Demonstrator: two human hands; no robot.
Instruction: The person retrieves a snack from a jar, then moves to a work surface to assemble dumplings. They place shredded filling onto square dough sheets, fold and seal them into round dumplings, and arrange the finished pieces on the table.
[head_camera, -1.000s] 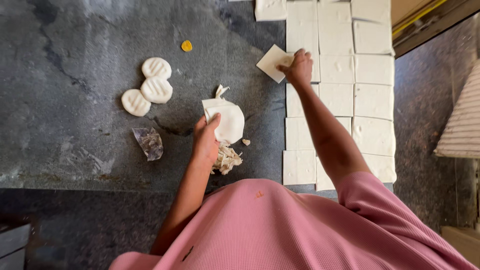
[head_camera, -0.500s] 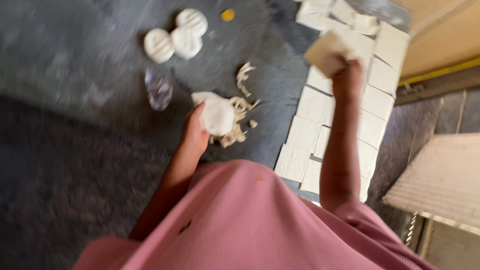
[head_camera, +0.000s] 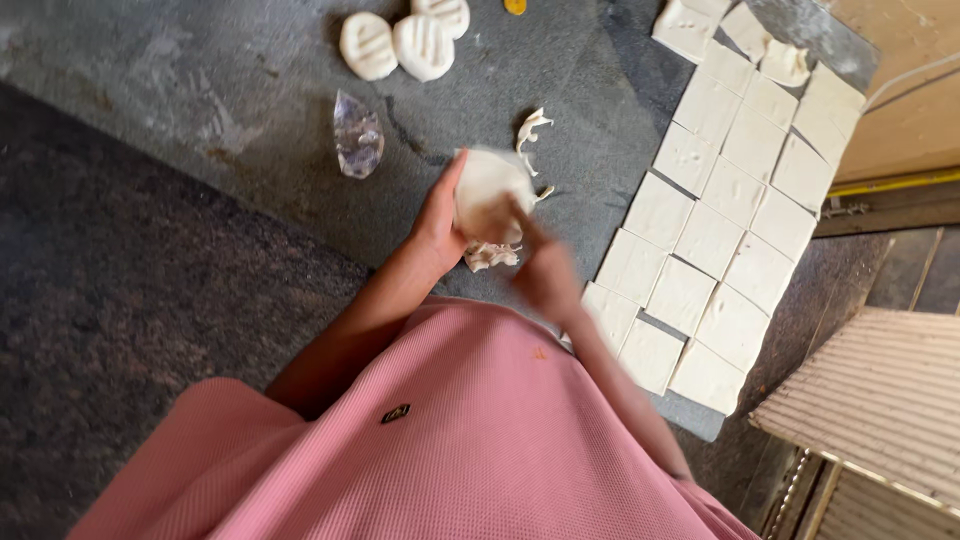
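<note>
Left hand (head_camera: 438, 222) cups a white dough round (head_camera: 488, 192); the blurred right hand (head_camera: 545, 272) touches it, just beside white square tiles (head_camera: 712, 210).

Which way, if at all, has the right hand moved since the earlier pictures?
Yes. The right hand has come off the grid of white squares and back to the white lump in the left hand.

A dark grey mottled stone slab (head_camera: 200, 110) fills the upper left under warm daylight, a rougher darker stone floor (head_camera: 90, 330) runs below its near edge, and a pale ribbed corrugated sheet (head_camera: 880, 400) lies at the lower right corner
</note>
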